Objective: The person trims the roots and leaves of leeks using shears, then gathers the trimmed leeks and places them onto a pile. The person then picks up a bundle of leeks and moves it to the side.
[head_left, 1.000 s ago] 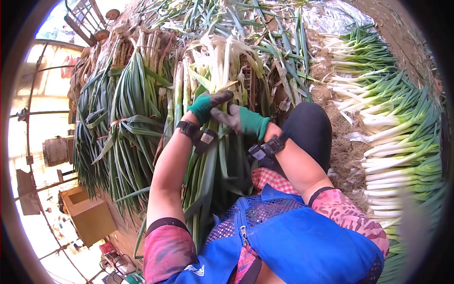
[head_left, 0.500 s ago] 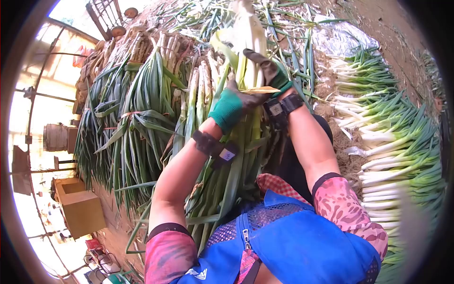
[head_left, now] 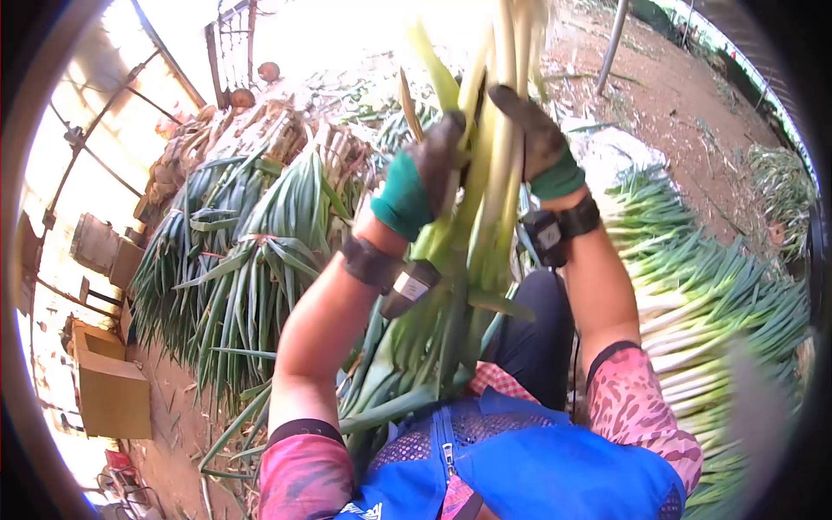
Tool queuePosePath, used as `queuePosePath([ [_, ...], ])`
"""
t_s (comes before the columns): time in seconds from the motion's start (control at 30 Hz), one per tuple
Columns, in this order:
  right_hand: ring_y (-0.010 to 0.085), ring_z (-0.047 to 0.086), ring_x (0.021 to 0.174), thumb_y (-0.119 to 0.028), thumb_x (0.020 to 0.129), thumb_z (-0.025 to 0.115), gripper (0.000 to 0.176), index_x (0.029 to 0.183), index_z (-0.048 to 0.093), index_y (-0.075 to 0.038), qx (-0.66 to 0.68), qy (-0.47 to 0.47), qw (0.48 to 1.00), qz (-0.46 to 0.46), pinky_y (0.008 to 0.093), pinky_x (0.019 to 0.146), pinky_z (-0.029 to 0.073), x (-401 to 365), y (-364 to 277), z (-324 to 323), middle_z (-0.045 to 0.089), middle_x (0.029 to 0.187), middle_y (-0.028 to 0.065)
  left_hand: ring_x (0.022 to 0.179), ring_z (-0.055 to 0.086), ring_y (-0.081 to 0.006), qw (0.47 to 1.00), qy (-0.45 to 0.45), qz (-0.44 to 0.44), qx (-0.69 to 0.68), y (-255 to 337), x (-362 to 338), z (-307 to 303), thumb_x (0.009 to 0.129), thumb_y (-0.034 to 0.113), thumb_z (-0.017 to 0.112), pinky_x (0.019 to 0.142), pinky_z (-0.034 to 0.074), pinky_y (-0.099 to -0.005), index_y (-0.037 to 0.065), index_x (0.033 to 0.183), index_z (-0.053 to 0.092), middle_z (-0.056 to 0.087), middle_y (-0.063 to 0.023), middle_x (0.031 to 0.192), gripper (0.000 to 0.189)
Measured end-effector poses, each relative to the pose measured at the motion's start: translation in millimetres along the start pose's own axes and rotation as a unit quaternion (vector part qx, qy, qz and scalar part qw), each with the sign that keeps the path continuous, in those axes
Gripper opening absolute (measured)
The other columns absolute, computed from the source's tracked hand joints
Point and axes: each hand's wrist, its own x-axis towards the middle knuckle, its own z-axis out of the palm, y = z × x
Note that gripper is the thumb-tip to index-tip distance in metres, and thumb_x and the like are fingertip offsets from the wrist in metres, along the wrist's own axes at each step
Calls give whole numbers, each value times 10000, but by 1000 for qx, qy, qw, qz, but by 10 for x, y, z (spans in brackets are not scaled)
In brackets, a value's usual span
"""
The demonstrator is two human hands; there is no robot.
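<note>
A bunch of long green onions (head_left: 498, 199) rises in front of me, its pale stalks up and its green leaves hanging toward my lap. My left hand (head_left: 431, 178), in a dark glove with a green cuff, is closed around the bunch's left side. A loose brown strip of leaf (head_left: 409, 106) sticks up beside it. My right hand (head_left: 542, 143), gloved alike, grips the stalks from the right, its fingers partly hidden behind them. The top of the bunch is blurred and bright.
Tied bunches of green onions (head_left: 260, 277) are heaped at left. Trimmed green onions with white stalks (head_left: 685, 321) lie in a long row at right, near a pale plastic sheet (head_left: 615, 156). A cardboard box (head_left: 113, 390) stands at lower left; a pole (head_left: 613, 48) is at the back.
My hands have moved apart and the bunch is raised more upright. My right hand has shifted rightward. The view has tilted upward, showing more ground at the back.
</note>
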Motion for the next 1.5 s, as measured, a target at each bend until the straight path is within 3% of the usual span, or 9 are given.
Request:
queuePosePath([
  [0.07,279,575,1176,-205,963,561,428,1312,497,35,476,75,826,292,351,1003,473,-94,1,136,588,1267,182,788,639,-363,991,8,-95,-94,-109,-77,145,906,151,541,641,524,-430,73,1096,514,630,-176,898,207],
  [0.27,272,554,1200,-163,965,547,491,1388,386,24,505,91,798,315,385,1046,443,-274,-173,65,537,1319,183,620,542,-148,795,4,-368,-482,-511,-204,198,925,206,536,545,438,-314,100,855,584,582,-28,729,136],
  [0.3,248,578,1154,-185,961,563,464,1359,439,19,509,71,796,320,361,1017,457,-305,-15,67,574,1269,161,607,543,-147,979,-30,-163,-120,-513,-255,281,928,177,525,554,451,-292,92,868,593,575,-31,734,124],
  [0.37,215,593,1098,-234,959,577,440,1308,509,25,436,73,839,317,329,963,472,-334,49,79,615,1192,123,646,593,-222,992,-72,-67,81,-411,-292,459,877,151,565,572,470,-343,84,919,591,603,-70,752,82],
  [0.77,233,626,959,-200,898,640,377,1204,527,-12,380,84,870,303,377,909,504,-21,-164,-67,631,997,96,763,689,-238,981,-111,-97,-128,-160,-360,422,906,171,561,664,538,-349,80,1035,662,696,-128,866,187],
  [0.9,188,638,908,-220,896,623,298,1089,614,7,297,93,890,333,330,865,506,71,-380,-73,664,943,81,694,650,-148,763,-38,-357,-538,47,-392,410,962,190,491,626,517,-268,37,999,657,678,-61,828,228],
  [1.13,252,629,947,-201,909,611,304,1127,579,8,422,68,857,289,382,872,507,52,-224,-89,645,979,122,695,630,-143,975,-95,-182,-90,-671,-989,773,877,80,568,636,507,-296,64,976,639,663,-53,827,123],
  [1.4,265,626,1011,-255,900,651,429,1192,485,12,389,123,885,226,417,984,502,424,-588,-717,623,1012,113,757,631,-241,820,-169,-538,102,-1712,-1955,317,857,188,623,654,500,-355,25,1082,629,646,-115,845,278],
  [1.5,242,643,985,-289,914,631,463,1224,505,31,166,65,953,245,379,906,529,430,-163,-846,651,1036,131,890,604,-284,923,-75,-376,26,-1394,-1421,183,810,293,694,739,493,-359,-36,1211,526,590,-183,992,545],
])
